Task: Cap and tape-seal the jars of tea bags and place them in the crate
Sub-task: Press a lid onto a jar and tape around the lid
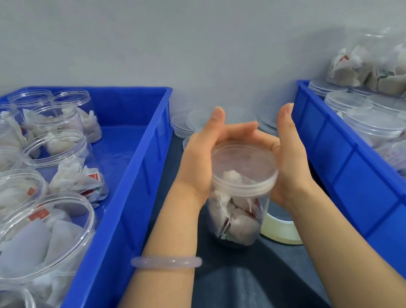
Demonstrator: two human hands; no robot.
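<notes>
A dark surface meets a grey wall. The left crate holds open jars of tea bags, the right crate capped jars. Between the crates the left hand and right hand curl round the lid on a filled jar — a tape roll is just behind, and loose lids lie by the wall.
</notes>
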